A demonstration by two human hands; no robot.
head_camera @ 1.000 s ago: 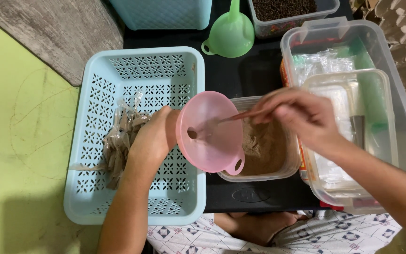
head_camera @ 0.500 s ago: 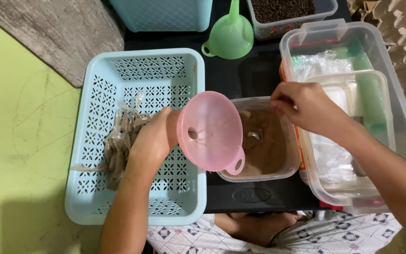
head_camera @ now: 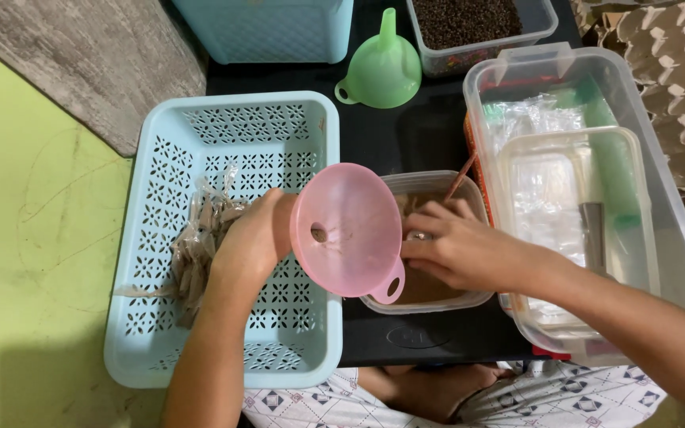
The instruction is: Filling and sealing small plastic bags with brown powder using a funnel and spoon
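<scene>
My left hand grips pink funnel by spout, fingers wrapped around it, wide mouth tilted toward me over edge of clear tub. My right hand down in tub, fingers curled on spoon, handle poking out behind. Best approach: level funnel first, load spoon modestly, tip brown powder near centre hole. Funnel smooth pink plastic, round, small side loop, hole clear. Filled packets lie in light-blue basket under left wrist, on dark surface.

Basket left, tub right — funnel between, packets in basket.
</scene>
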